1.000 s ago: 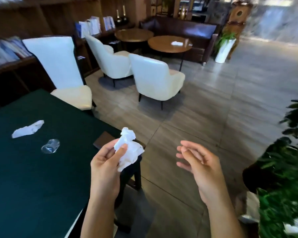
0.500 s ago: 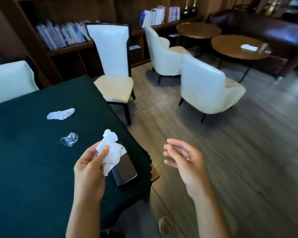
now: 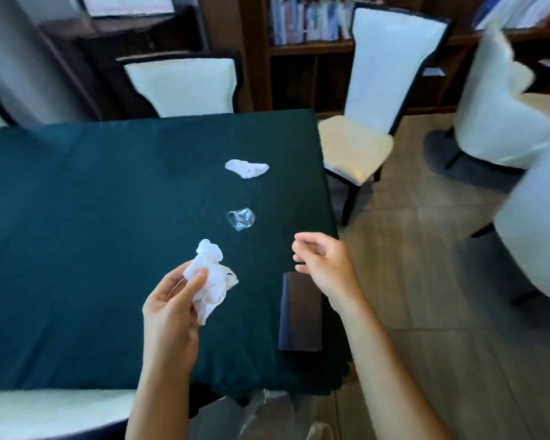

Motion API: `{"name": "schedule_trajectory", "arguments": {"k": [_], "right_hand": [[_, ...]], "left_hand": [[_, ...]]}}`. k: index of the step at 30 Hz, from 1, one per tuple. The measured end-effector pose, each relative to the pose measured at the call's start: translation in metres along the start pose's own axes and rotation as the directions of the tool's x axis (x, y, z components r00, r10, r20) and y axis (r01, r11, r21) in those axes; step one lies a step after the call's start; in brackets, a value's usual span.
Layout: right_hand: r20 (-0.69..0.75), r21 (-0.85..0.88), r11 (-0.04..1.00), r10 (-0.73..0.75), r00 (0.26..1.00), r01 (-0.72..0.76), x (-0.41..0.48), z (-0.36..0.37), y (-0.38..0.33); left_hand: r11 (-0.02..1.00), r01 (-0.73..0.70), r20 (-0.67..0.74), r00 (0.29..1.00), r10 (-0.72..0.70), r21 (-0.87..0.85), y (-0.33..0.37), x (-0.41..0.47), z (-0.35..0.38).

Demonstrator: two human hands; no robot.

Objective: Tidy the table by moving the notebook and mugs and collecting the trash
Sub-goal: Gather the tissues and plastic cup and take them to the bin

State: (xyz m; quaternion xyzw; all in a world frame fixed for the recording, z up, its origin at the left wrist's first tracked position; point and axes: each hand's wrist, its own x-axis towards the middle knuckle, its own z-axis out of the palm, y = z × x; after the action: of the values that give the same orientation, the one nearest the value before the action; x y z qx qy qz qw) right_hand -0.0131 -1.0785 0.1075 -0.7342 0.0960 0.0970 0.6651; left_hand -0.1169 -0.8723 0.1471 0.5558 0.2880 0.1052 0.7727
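Note:
My left hand (image 3: 172, 309) holds a crumpled white tissue (image 3: 211, 281) above the dark green table (image 3: 77, 217). My right hand (image 3: 324, 268) hovers over the table's right edge, fingers loosely curled and empty. Under its wrist lies a dark notebook (image 3: 300, 315), flat near the table's right edge. Beyond my hands sits a crumpled clear plastic wrapper (image 3: 242, 219). Farther back lies another white tissue (image 3: 246, 168). No mugs are in view.
White chairs stand around the table: one (image 3: 375, 100) at the right, one (image 3: 178, 84) at the far side, one (image 3: 45, 411) at the near left. White armchairs (image 3: 502, 115) stand on the tiled floor to the right. Clear plastic (image 3: 264, 414) shows below the table's near edge. Bookshelves line the back.
The view has swung left and down onto the table. My hands keep their pose, the left still holding the tissue, and my right hand now hangs over the table edge above the notebook.

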Motion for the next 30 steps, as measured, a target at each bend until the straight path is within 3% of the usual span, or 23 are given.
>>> {"name": "schedule_trajectory", "arguments": {"k": [8, 13, 15, 18, 22, 27, 30], "right_hand": [[0.229, -0.472, 0.876, 0.013, 0.973, 0.100, 0.141, 0.098, -0.009], [0.265, -0.663, 0.739, 0.077, 0.961, 0.124, 0.247, 0.138, 0.000], [0.258, -0.730, 0.668, 0.074, 0.963, 0.144, 0.291, 0.149, 0.005], [0.259, -0.855, 0.484, 0.090, 0.962, 0.185, 0.355, 0.165, 0.015], [0.263, -0.915, 0.344, 0.119, 0.957, 0.209, 0.408, 0.185, 0.022], [0.287, -0.923, 0.321, 0.211, 0.935, 0.211, 0.441, 0.213, 0.022], [0.298, -0.908, 0.329, 0.073, 0.952, 0.259, 0.442, 0.220, 0.026]], "left_hand": [[0.998, 0.038, -0.064, 0.997, -0.040, -0.042, 0.018, 0.096, 0.007], [0.994, 0.093, -0.076, 0.992, -0.097, -0.050, 0.023, 0.168, 0.014], [0.992, 0.118, -0.085, 0.989, -0.122, -0.053, 0.021, 0.192, 0.016], [0.985, 0.158, -0.079, 0.983, -0.164, -0.070, 0.016, 0.227, 0.019], [0.979, 0.190, -0.060, 0.979, -0.194, -0.069, 0.012, 0.262, 0.020], [0.976, 0.206, -0.034, 0.977, -0.209, -0.068, 0.012, 0.298, 0.021], [0.980, 0.191, -0.028, 0.981, -0.193, -0.062, 0.015, 0.310, 0.018]]}}
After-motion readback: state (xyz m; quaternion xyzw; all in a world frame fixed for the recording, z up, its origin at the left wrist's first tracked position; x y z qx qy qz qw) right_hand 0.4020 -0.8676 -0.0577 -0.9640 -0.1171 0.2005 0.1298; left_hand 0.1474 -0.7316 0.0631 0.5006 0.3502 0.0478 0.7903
